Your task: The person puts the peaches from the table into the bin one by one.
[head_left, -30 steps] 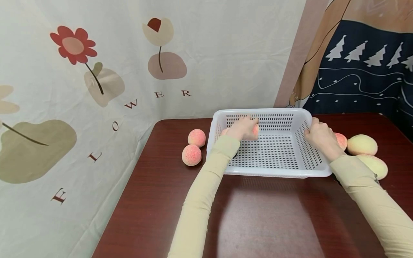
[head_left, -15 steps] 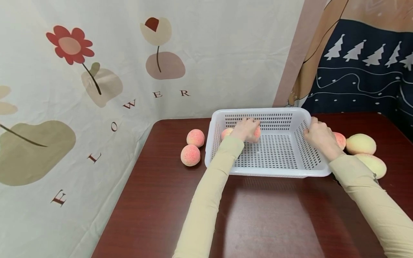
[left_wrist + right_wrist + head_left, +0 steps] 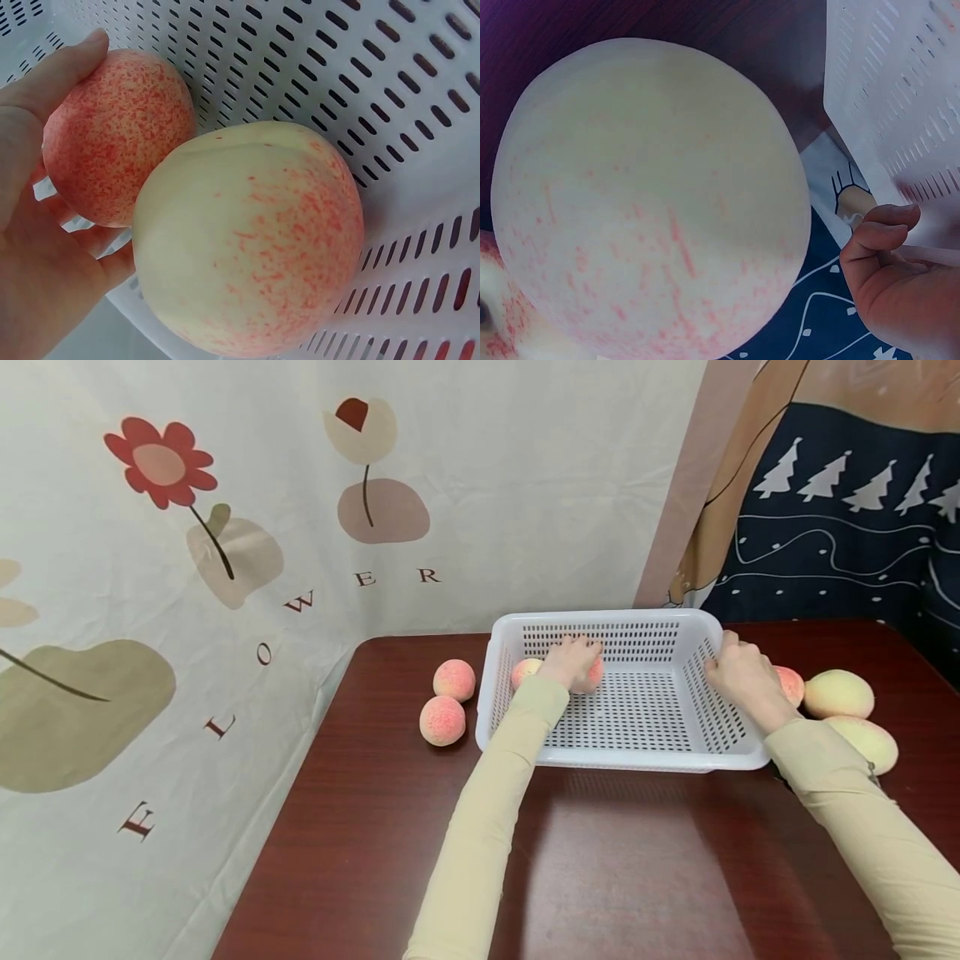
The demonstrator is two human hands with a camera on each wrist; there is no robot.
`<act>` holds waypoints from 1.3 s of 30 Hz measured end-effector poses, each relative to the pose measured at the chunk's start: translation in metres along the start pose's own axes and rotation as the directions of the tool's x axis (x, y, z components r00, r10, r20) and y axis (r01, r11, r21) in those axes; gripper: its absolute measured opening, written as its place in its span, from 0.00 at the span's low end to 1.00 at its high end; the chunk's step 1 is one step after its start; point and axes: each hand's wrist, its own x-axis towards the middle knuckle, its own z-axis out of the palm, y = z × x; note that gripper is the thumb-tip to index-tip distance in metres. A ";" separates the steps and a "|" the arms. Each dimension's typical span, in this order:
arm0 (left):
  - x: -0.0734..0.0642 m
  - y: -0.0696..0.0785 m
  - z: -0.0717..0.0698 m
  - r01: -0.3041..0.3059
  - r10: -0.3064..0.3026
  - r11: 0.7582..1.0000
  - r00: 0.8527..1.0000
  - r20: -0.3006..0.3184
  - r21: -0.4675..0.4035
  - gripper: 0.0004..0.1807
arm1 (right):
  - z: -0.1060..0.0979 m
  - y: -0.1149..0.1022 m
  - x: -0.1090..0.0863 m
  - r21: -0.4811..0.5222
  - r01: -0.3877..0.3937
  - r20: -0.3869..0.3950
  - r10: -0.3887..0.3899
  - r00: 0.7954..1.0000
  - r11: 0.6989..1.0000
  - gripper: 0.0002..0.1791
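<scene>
A white perforated plastic basket (image 3: 622, 760) stands on the table. Inside its left half, my left hand (image 3: 570, 663) holds a red-speckled peach (image 3: 120, 139), thumb on one side and fingers on the other. Touching that fruit in the left wrist view is a paler peach (image 3: 247, 240), partly covered by my hand in the head view. My right hand (image 3: 746, 681) grips the basket's right rim, its fingers curled over the edge in the right wrist view. Just outside, near that hand, lie a reddish peach (image 3: 791, 687) and two pale ones, one being the pale peach (image 3: 652, 195).
Two pink peaches, a rear one (image 3: 453, 681) and a front one (image 3: 442, 721), lie left of the basket. The dark red table (image 3: 360, 860) extends toward me. A flower-printed curtain (image 3: 510, 485) hangs behind it, with dark tree-patterned cloth (image 3: 847, 543) at right.
My left hand has shifted slightly right and down inside the basket with its peach, showing more of the paler one. The right hand keeps its grip on the rim.
</scene>
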 end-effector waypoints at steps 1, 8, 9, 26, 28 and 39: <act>0.000 0.000 0.000 0.002 -0.002 1.000 1.000 -0.001 0.002 0.44 | 0.000 0.000 0.000 0.000 0.000 0.000 0.000 1.000 1.000 0.31; -0.001 -0.004 -0.006 -0.036 0.037 0.999 0.999 -0.034 0.026 0.37 | -0.001 -0.001 -0.001 0.001 -0.006 0.010 0.006 1.000 1.000 0.31; -0.001 -0.005 -0.008 -0.042 0.043 0.999 0.998 -0.036 0.019 0.36 | -0.001 -0.001 -0.001 0.001 -0.005 0.010 0.005 1.000 1.000 0.31; -0.038 -0.019 -0.052 -0.145 0.131 0.985 0.982 -0.135 -0.097 0.25 | -0.001 -0.001 -0.001 0.015 -0.010 0.023 0.010 1.000 1.000 0.32; -0.047 -0.024 -0.055 -0.141 0.121 0.982 0.980 -0.158 -0.126 0.25 | -0.001 -0.001 -0.001 0.017 -0.010 0.024 0.009 1.000 1.000 0.32; -0.103 -0.065 -0.048 -0.080 0.022 0.976 0.961 -0.275 -0.203 0.24 | -0.001 0.000 -0.001 -0.023 0.003 -0.020 -0.003 1.000 1.000 0.29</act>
